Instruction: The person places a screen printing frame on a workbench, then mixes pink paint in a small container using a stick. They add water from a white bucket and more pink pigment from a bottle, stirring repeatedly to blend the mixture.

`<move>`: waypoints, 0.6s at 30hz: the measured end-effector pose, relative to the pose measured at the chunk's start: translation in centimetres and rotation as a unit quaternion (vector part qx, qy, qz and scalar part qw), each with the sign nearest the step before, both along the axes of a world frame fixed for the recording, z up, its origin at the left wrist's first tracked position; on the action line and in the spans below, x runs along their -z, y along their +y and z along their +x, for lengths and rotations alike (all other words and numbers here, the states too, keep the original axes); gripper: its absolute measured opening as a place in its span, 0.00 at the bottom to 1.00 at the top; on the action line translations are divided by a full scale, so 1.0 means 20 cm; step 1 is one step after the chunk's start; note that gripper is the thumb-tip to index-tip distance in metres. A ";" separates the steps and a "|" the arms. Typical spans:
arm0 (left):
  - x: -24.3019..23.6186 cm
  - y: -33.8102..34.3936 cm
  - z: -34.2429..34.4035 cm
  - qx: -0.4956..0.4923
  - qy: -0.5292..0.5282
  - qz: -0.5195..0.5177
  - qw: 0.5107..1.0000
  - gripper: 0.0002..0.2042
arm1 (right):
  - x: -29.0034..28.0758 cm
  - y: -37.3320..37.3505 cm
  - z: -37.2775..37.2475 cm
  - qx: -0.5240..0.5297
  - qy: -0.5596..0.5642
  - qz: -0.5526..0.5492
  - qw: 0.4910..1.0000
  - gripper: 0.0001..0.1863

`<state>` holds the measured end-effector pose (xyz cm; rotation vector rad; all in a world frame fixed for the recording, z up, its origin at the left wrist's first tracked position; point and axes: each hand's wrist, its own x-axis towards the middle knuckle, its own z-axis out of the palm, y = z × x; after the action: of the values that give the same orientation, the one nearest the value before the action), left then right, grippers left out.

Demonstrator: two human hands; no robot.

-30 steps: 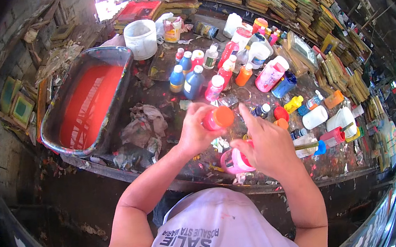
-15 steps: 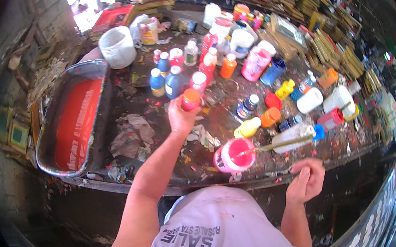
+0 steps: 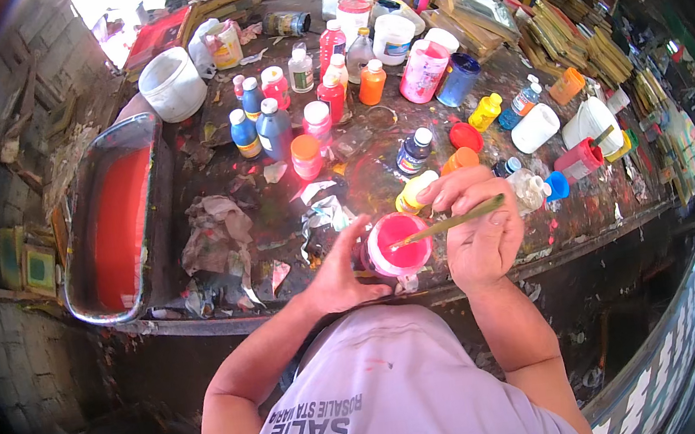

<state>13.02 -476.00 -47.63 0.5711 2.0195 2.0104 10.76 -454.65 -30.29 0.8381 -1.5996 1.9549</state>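
Note:
A jar of bright pink paint (image 3: pixel 380 258) stands near the table's front edge, a greenish flat stick (image 3: pixel 463 218) slanting out of it. My left hand (image 3: pixel 338 271) is spread in a C shape at the jar's left side, thumb and fingers apart; whether it touches the jar I cannot tell. On the right, my right hand (image 3: pixel 483 244) has its bent fingers and thumb closed about the upper part of the stick. Beyond my left hand stands a pink bottle with an orange cap (image 3: pixel 306 157). A yellow bottle (image 3: pixel 415 192) lies just behind the jar, partly hidden.
A long tub of red liquid (image 3: pixel 121 226) sits at the left, with a white bucket (image 3: pixel 172 84) behind it. Several paint bottles crowd the middle and back, including a blue bottle (image 3: pixel 275 131). Crumpled paper (image 3: pixel 217 236) litters the dark table (image 3: pixel 212 159). Wooden frames (image 3: pixel 569 89) are stacked at the right.
My left hand has let go of the orange-capped bottle and come back to the jar. My right hand has moved up and left onto the stick, which now slants more steeply.

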 end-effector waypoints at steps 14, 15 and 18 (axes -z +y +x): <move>0.04 0.30 0.08 -0.058 0.006 0.030 0.998 0.52 | -0.07 0.02 0.13 -0.035 -0.011 0.022 0.999 0.27; 0.00 0.30 0.11 -0.054 0.105 -0.038 0.992 0.53 | -0.13 0.07 0.16 -0.039 -0.038 -0.053 0.997 0.26; -0.09 0.39 0.11 -0.042 0.227 -0.084 0.969 0.56 | -0.26 0.15 0.29 -0.012 -0.032 -0.122 0.992 0.24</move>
<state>15.22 -468.20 -45.79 0.9987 2.4812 1.8509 16.64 -451.56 -25.12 0.7069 -1.3535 2.1595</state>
